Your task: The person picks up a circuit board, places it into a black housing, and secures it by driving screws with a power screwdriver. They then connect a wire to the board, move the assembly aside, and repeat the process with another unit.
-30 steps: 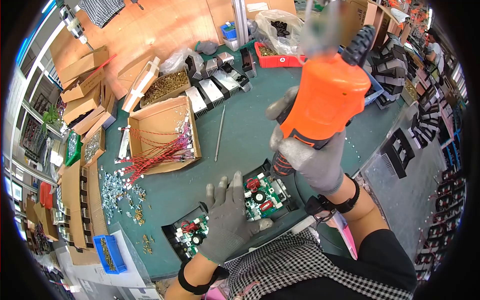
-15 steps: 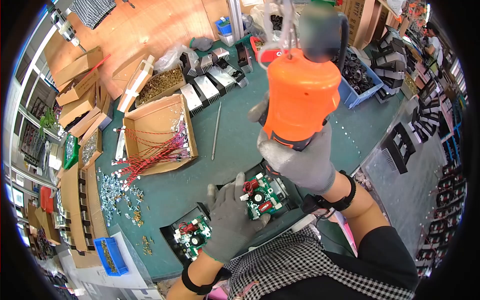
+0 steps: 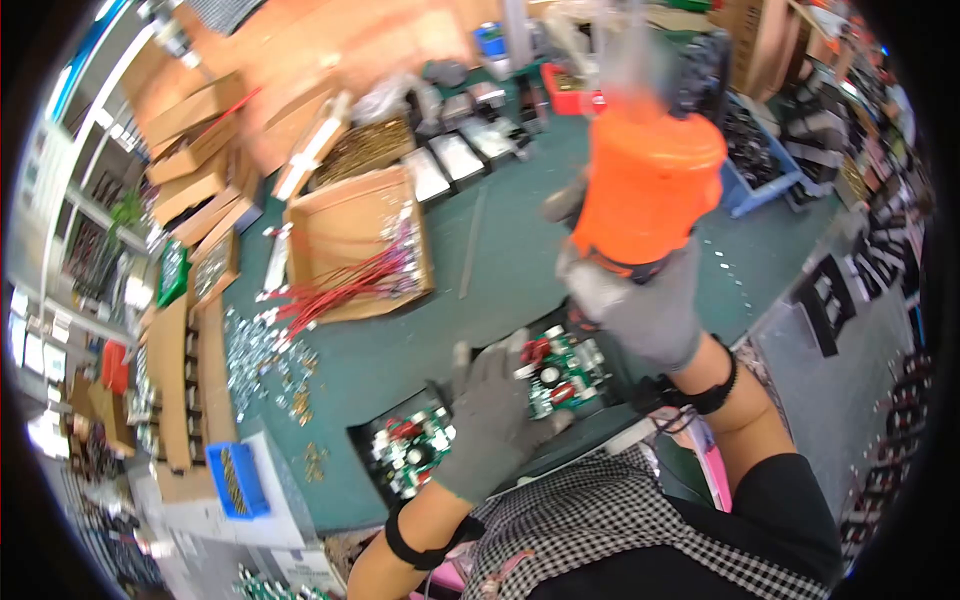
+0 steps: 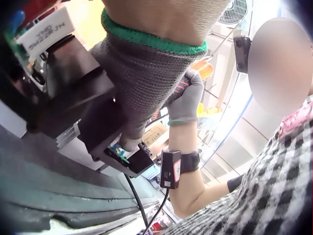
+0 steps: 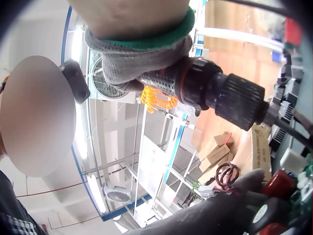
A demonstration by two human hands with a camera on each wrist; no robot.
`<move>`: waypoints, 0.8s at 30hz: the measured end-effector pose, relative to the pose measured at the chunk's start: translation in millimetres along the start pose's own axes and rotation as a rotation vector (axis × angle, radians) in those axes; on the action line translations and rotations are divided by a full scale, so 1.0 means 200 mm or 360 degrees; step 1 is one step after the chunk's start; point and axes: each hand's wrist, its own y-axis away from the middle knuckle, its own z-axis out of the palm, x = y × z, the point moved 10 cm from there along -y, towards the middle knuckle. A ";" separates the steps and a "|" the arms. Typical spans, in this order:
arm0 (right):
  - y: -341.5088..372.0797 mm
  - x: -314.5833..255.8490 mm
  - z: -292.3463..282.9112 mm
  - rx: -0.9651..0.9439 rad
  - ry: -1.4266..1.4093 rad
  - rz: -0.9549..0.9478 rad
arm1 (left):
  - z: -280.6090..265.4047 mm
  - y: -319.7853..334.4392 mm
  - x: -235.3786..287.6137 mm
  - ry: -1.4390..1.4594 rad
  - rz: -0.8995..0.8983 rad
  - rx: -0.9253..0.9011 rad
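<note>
I'm clamping my right grip [image 3: 640,318] round the orange power screwdriver [image 3: 652,185], nose down near the right-hand circuit board [image 3: 565,372]. My left grip [image 3: 494,415] is lying fingers extended between that and the left-hand circuit board [image 3: 413,452].

Right hand [image 3: 645,315] grips an orange power tool [image 3: 650,185], blurred, upper right of the green circuit boards [image 3: 565,380]. Boards sit in black housings [image 3: 618,388] on a green table [image 3: 525,235]. Left hand [image 3: 490,425] lies between the two boards, fingers extended. Beyond: carton [image 3: 325,235] of red wires [image 3: 350,290], thin rod [image 3: 471,245] beside it. Loose small metal parts [image 3: 262,355] left of carton; blue bin [image 3: 255,495] at the table's near left.
</note>
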 end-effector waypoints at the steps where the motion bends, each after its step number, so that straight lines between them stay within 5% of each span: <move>1: -0.01 0.00 0.01 -0.0048 0.0050 0.0038 | -0.04 0.03 -0.02 -0.0027 0.0013 0.0025; 5: -0.03 -0.09 0.03 -0.0080 0.0051 -0.0016 | -0.34 0.20 -0.13 -0.0076 0.0042 0.0245; 7: -0.03 -0.14 0.04 -0.0085 -0.0050 -0.0087 | -0.49 0.35 -0.45 0.0381 -0.0362 0.0383; 11: -0.03 -0.23 0.09 -0.0143 -0.0153 -0.0154 | -0.42 0.68 -1.27 0.0399 -0.1206 0.0665; 14: -0.01 -0.27 0.14 -0.0191 -0.0178 -0.0194 | -0.29 0.67 -1.47 0.0191 -0.1290 0.0502; 18: 0.00 -0.29 0.18 -0.0190 -0.0339 -0.0050 | -0.26 0.58 -1.45 -0.0222 -0.1194 0.0275; 21: -0.02 -0.34 0.22 -0.0170 -0.0606 0.0005 | -0.32 0.58 -1.39 -0.0239 -0.1199 0.0448; 24: -0.06 -0.40 0.26 -0.0435 -0.0761 -0.0340 | -0.49 0.48 -0.98 0.0286 -0.0739 0.0729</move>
